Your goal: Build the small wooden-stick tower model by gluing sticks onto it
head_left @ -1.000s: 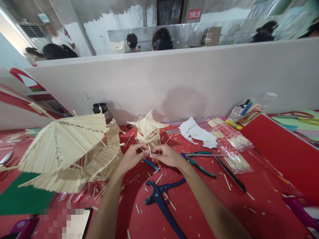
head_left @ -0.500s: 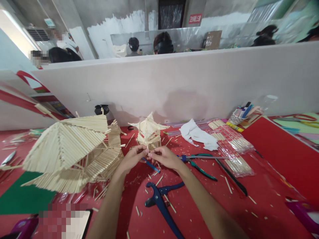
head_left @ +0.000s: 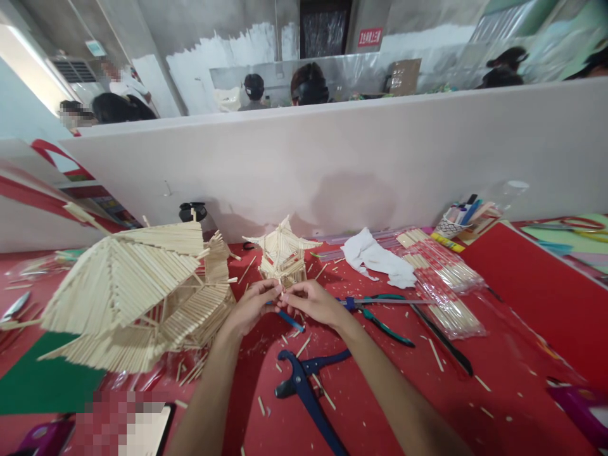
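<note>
My left hand [head_left: 258,304] and my right hand [head_left: 311,301] meet at the fingertips in the middle of the table. Both are closed in a pinch around a short piece of wooden stick [head_left: 282,291], mostly covered by the fingers. Right behind them stands a small pavilion model [head_left: 284,247] built of wooden sticks, with a pointed roof. A blue strip-like tool [head_left: 291,321] lies under my hands. To the left rises a larger stick-built pavilion [head_left: 128,285] with a layered roof. Nearer to me lies a dark blue cutter [head_left: 304,380], its handles spread.
Green-handled pliers [head_left: 387,324], a blue clamp bar [head_left: 351,303] and a black-handled tool [head_left: 444,339] lie right of my hands. Farther back are white tissue [head_left: 375,256], packed chopsticks [head_left: 441,282] and a pen cup [head_left: 451,221]. A white partition [head_left: 380,145] closes off the back; stick scraps litter the red tabletop.
The stick piece stood upright and showed more a second ago; now the fingertips cover most of it. My hands stay in nearly the same place, and the view has tilted slightly.
</note>
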{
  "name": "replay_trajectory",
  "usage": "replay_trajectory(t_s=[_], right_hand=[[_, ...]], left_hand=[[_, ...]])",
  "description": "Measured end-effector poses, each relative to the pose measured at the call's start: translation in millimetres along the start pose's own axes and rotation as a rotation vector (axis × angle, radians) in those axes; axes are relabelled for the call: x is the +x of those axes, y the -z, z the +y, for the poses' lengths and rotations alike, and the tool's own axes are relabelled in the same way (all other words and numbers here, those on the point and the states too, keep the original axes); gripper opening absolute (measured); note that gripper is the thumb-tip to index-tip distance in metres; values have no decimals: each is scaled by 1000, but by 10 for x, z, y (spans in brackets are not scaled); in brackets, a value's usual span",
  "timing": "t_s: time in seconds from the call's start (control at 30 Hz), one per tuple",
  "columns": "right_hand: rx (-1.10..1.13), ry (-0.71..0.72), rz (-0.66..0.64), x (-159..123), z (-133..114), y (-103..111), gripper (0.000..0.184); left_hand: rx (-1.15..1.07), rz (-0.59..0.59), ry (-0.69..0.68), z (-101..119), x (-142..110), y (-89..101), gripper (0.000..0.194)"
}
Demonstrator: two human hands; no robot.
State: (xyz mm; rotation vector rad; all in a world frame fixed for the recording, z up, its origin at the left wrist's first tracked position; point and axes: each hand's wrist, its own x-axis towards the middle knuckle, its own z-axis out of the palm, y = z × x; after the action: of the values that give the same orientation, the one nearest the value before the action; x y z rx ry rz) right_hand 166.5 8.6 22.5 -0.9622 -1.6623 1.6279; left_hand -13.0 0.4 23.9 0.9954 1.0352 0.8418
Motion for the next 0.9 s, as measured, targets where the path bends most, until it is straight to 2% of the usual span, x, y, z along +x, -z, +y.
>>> replay_trajectory(t_s=[0.23, 0.9], right_hand=[[14, -11, 0, 15, 29, -28, 29], [10, -17, 2, 18, 35, -19, 26]], left_hand=[[-43, -47, -6, -26, 4, 7, 42], [-58, -4, 0, -26, 4, 19, 36]])
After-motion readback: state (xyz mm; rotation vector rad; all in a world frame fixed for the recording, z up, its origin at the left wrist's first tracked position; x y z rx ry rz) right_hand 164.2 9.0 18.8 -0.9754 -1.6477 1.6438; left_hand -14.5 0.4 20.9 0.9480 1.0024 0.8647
